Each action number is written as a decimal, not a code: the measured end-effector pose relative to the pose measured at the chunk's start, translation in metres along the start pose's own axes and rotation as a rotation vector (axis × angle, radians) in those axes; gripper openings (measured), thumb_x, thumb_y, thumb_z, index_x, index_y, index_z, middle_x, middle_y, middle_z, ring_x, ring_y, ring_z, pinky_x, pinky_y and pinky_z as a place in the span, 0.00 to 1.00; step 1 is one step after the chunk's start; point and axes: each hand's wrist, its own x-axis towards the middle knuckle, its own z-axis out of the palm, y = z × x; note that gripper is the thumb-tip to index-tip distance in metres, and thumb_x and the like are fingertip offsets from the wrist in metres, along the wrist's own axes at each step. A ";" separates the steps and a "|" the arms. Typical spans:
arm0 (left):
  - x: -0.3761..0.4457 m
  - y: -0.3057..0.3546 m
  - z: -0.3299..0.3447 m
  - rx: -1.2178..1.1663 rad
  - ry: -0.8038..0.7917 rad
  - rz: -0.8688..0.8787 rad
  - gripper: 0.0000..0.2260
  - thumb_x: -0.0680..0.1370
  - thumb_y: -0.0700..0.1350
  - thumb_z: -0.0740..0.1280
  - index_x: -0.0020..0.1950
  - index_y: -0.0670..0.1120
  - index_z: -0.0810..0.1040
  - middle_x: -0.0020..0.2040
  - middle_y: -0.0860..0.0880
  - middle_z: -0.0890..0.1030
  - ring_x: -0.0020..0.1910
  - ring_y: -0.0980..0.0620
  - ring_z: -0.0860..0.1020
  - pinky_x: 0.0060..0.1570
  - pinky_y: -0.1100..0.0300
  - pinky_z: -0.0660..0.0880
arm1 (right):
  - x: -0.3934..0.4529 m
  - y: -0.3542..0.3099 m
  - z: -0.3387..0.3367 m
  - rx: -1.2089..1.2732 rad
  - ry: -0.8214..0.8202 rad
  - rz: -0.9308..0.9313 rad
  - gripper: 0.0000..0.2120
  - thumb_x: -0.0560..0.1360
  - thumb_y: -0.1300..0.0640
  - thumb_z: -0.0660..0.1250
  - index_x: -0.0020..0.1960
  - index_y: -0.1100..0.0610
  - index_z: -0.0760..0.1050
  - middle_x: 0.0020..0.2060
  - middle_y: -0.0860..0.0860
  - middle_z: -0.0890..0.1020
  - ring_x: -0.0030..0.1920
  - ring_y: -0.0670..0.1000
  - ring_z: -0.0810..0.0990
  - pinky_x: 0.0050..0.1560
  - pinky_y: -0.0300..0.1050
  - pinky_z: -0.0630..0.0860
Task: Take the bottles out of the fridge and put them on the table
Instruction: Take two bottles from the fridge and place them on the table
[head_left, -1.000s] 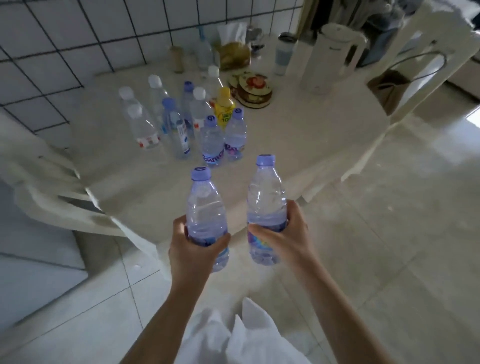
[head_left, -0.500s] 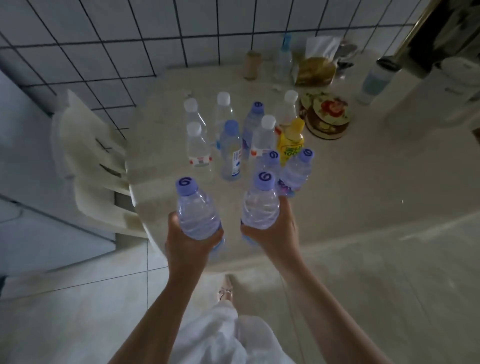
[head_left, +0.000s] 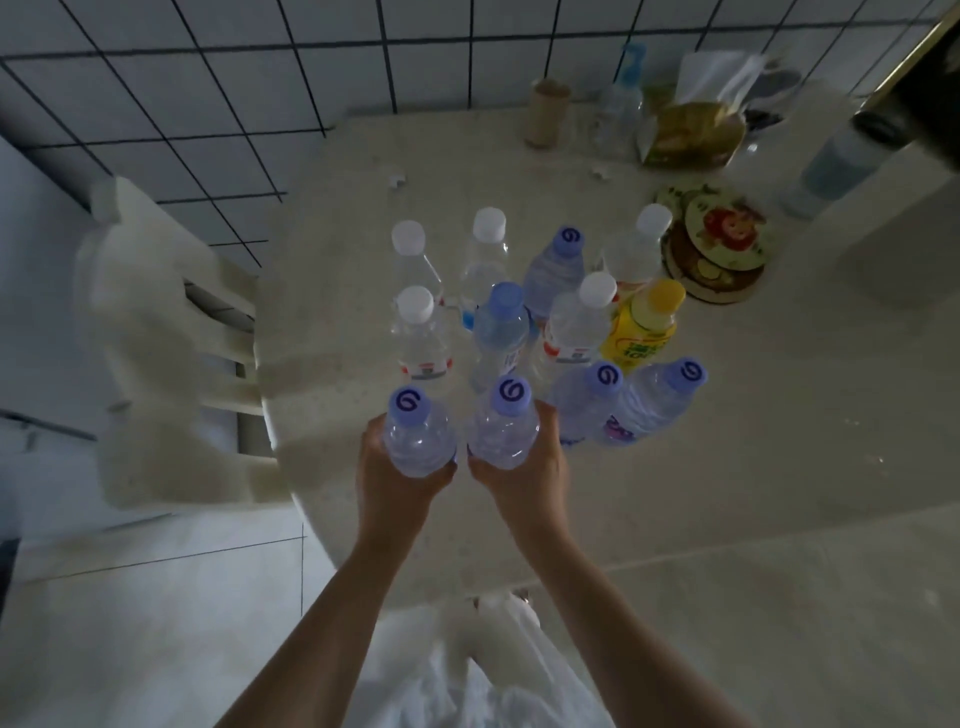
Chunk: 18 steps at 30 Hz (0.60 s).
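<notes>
Left hand: left hand (head_left: 392, 480) wraps the body of a purple-capped bottle (head_left: 418, 441), held upright over the table (head_left: 675, 467) near its front edge.
Right hand: right hand (head_left: 524, 475) grips a second purple-capped bottle (head_left: 503, 431) the same way, just beside the first.
Contact: whether either base touches the tabletop is hidden, probably not yet.
Cluster: the other bottles (head_left: 519, 317), one of them a yellow bottle (head_left: 644, 327), stand just behind, toward the table's middle.
Handling: full water bottles likely feel weighty; thin plastic flexes, possibly slippery if fridge-cold; grip the mid-body firmly.
Left edge: a white chair (head_left: 166, 353).
</notes>
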 end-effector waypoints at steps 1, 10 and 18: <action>0.001 -0.002 0.003 0.016 -0.001 -0.022 0.15 0.63 0.40 0.80 0.44 0.46 0.78 0.38 0.49 0.82 0.37 0.52 0.81 0.37 0.60 0.78 | 0.004 0.004 0.004 -0.002 -0.013 0.001 0.27 0.59 0.56 0.78 0.55 0.54 0.72 0.46 0.46 0.81 0.44 0.42 0.79 0.40 0.28 0.70; 0.011 0.000 0.021 0.049 0.056 -0.113 0.13 0.65 0.45 0.78 0.42 0.53 0.76 0.35 0.54 0.80 0.35 0.56 0.79 0.32 0.66 0.73 | 0.025 0.019 0.008 -0.068 -0.028 -0.065 0.25 0.62 0.58 0.79 0.55 0.55 0.73 0.46 0.44 0.78 0.43 0.43 0.75 0.43 0.22 0.66; 0.014 -0.001 0.025 0.078 0.083 -0.143 0.14 0.66 0.41 0.78 0.39 0.52 0.75 0.34 0.52 0.80 0.34 0.51 0.80 0.33 0.54 0.77 | 0.026 0.028 0.016 -0.001 -0.015 -0.055 0.24 0.61 0.55 0.75 0.55 0.52 0.71 0.46 0.45 0.79 0.44 0.41 0.76 0.43 0.36 0.72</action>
